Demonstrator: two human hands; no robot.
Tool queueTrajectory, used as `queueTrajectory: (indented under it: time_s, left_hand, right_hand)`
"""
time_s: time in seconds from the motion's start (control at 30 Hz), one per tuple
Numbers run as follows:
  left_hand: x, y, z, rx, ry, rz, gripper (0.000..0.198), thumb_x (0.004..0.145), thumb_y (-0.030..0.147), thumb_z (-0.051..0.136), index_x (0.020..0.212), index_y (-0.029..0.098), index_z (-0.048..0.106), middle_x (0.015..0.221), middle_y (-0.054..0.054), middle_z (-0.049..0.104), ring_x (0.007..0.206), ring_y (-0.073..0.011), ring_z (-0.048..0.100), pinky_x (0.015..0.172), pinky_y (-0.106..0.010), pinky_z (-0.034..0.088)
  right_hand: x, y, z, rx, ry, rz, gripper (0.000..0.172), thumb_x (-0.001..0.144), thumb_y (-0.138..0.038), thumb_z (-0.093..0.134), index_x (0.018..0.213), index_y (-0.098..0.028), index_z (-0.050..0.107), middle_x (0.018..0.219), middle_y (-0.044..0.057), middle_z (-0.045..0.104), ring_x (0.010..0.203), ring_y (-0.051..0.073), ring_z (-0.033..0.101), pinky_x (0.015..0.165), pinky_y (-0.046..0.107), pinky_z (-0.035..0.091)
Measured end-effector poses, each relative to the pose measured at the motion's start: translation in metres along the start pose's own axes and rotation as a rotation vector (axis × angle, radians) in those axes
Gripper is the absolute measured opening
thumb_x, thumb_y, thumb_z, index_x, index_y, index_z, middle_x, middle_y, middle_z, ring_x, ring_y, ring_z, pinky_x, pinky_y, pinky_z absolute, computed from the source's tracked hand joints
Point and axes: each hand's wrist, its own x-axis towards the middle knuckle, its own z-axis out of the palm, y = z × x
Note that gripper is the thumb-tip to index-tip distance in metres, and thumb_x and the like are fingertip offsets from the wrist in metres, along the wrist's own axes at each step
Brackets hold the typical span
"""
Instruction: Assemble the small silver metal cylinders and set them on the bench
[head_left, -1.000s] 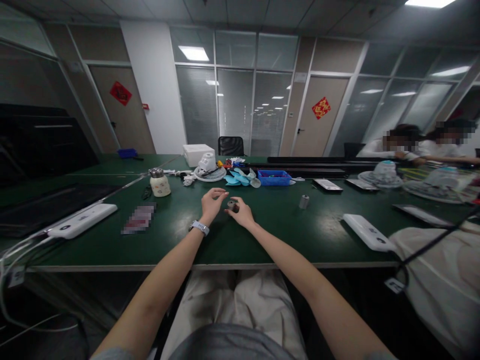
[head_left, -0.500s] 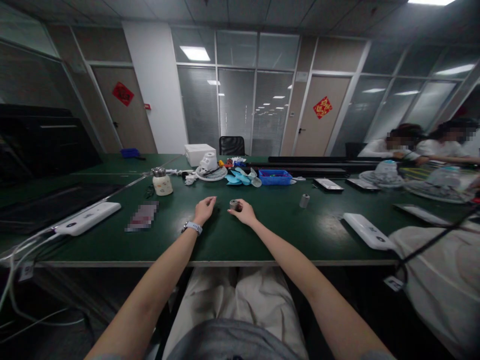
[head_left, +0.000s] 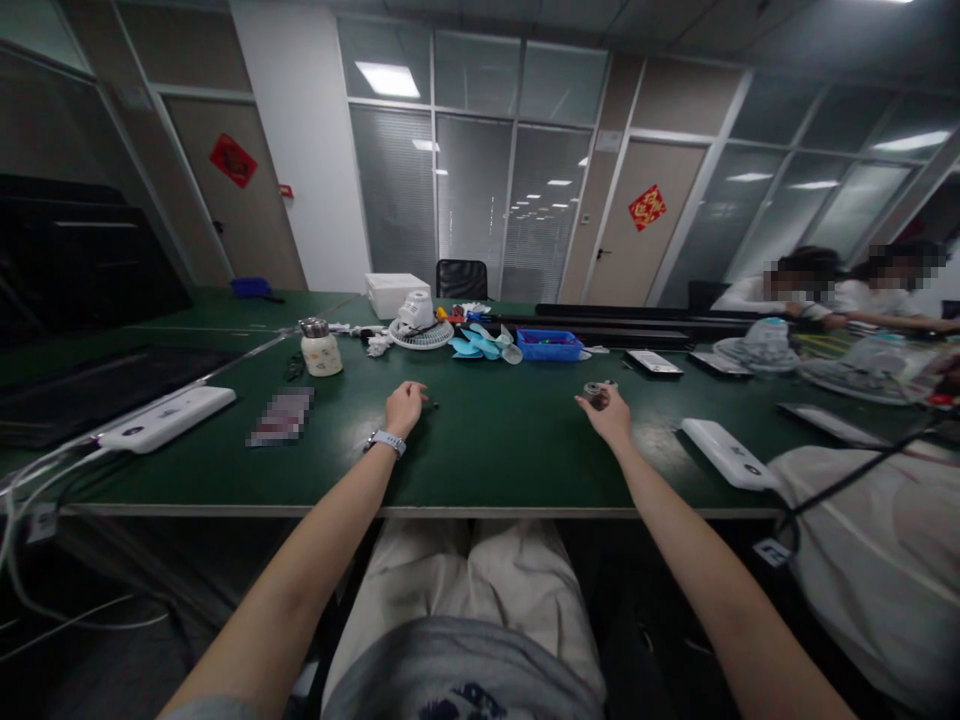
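Note:
My right hand [head_left: 613,417] is closed around a short grey metal cylinder [head_left: 592,396] with a round top, low over the right part of the green table. Just behind that, partly covered by my fingers, shows the edge of what looks like a second metal cylinder [head_left: 612,384]. Left of the middle, my left hand [head_left: 405,408], with a watch on its wrist, is loosely curled at the tabletop, thumb and fingers apart. Beside its fingertips lies a small dark piece [head_left: 433,404], too small to name.
Across the back stand a white box [head_left: 397,295], a white fan part [head_left: 420,330], blue fan blades [head_left: 480,345] and a blue tray [head_left: 550,346]. A patterned jar [head_left: 321,352] is at left. White power strips [head_left: 727,455] flank both sides. Two people sit far right.
My right hand has moved right with the metal cylinder, to where the other cylinder stood. My left hand stays near its place, its fingers looser. The view has tilted slightly.

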Motion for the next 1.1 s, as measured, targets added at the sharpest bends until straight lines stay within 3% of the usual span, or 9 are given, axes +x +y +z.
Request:
queueTrajectory:
  time_s: [0.17,0.3,0.4,0.5,0.57,0.63,0.77,0.93,1.1]
  left_hand:
    - [-0.002,0.001,-0.001,0.019,-0.007,-0.001,0.036,0.087,0.029,0.036,0.096,0.019,0.07,0.085,-0.005,0.074,0.085,-0.0203,0.066,0.075,-0.028,0.045]
    - [-0.002,0.001,-0.002,0.038,-0.022,0.005,0.037,0.087,0.03,0.037,0.097,0.02,0.071,0.085,-0.005,0.074,0.086,-0.0203,0.066,0.076,-0.027,0.046]
    - [-0.002,0.003,-0.002,0.051,-0.027,-0.005,0.037,0.087,0.031,0.038,0.099,0.02,0.072,0.087,-0.004,0.074,0.088,-0.0205,0.066,0.076,-0.027,0.045]
    - [-0.003,0.005,-0.003,0.067,-0.037,-0.008,0.039,0.088,0.03,0.037,0.104,0.02,0.071,0.087,-0.005,0.075,0.09,-0.021,0.065,0.077,-0.027,0.045]
    - [-0.004,0.007,-0.003,0.075,-0.03,-0.006,0.039,0.088,0.029,0.037,0.107,0.02,0.07,0.087,-0.005,0.074,0.091,-0.0213,0.065,0.077,-0.027,0.045]
    - [-0.005,0.007,-0.003,0.08,-0.009,-0.013,0.04,0.089,0.028,0.036,0.108,0.019,0.07,0.087,-0.005,0.074,0.092,-0.0216,0.065,0.078,-0.027,0.045]
    - [-0.005,0.006,-0.004,0.082,0.026,-0.028,0.039,0.089,0.028,0.036,0.108,0.019,0.07,0.085,-0.006,0.074,0.091,-0.0222,0.066,0.079,-0.028,0.045]
    - [-0.004,0.004,-0.006,0.099,0.011,-0.016,0.038,0.089,0.028,0.037,0.106,0.02,0.07,0.085,-0.006,0.073,0.089,-0.0224,0.066,0.079,-0.028,0.046]
    - [-0.005,0.003,-0.005,0.086,0.008,-0.001,0.038,0.089,0.029,0.037,0.106,0.02,0.07,0.086,-0.006,0.073,0.088,-0.0218,0.066,0.078,-0.028,0.046]
  right_hand:
    - [0.001,0.012,-0.023,-0.273,0.144,0.288,0.047,0.071,-0.039,0.071,0.111,-0.019,0.057,0.103,0.012,0.069,0.093,0.025,0.066,0.083,0.038,0.049]
    - [-0.001,0.008,-0.026,-0.311,0.113,0.417,0.048,0.072,-0.035,0.07,0.113,-0.018,0.053,0.106,0.013,0.065,0.097,0.027,0.062,0.085,0.039,0.047]
    - [-0.009,-0.007,-0.027,-0.339,0.242,0.352,0.066,0.07,-0.035,0.071,0.124,-0.014,0.042,0.121,0.021,0.054,0.111,0.031,0.053,0.092,0.044,0.043]
    - [-0.024,-0.037,-0.022,-0.379,0.406,0.103,0.067,0.075,-0.033,0.065,0.13,-0.01,0.034,0.131,0.024,0.042,0.123,0.034,0.041,0.1,0.049,0.034]
    - [-0.037,-0.064,-0.008,-0.344,0.256,-0.109,0.051,0.081,-0.031,0.056,0.126,-0.013,0.041,0.124,0.019,0.049,0.117,0.03,0.046,0.1,0.047,0.034]
    - [-0.048,-0.093,0.019,-0.268,-0.05,-0.256,0.037,0.084,-0.034,0.054,0.117,-0.016,0.051,0.109,0.012,0.058,0.101,0.025,0.055,0.093,0.041,0.04]
    - [-0.063,-0.146,0.096,-0.107,-0.502,-0.168,0.04,0.082,-0.051,0.06,0.109,-0.022,0.062,0.083,0.003,0.065,0.077,0.019,0.061,0.074,0.031,0.048]
    - [-0.071,-0.186,0.174,-0.103,-0.596,-0.136,0.046,0.07,-0.062,0.071,0.102,-0.031,0.072,0.078,0.001,0.068,0.085,0.022,0.065,0.077,0.031,0.05]
    - [-0.078,-0.197,0.19,-0.1,-0.596,-0.143,0.031,0.078,-0.059,0.065,0.087,-0.032,0.077,0.079,0.002,0.069,0.081,0.02,0.064,0.074,0.03,0.049]
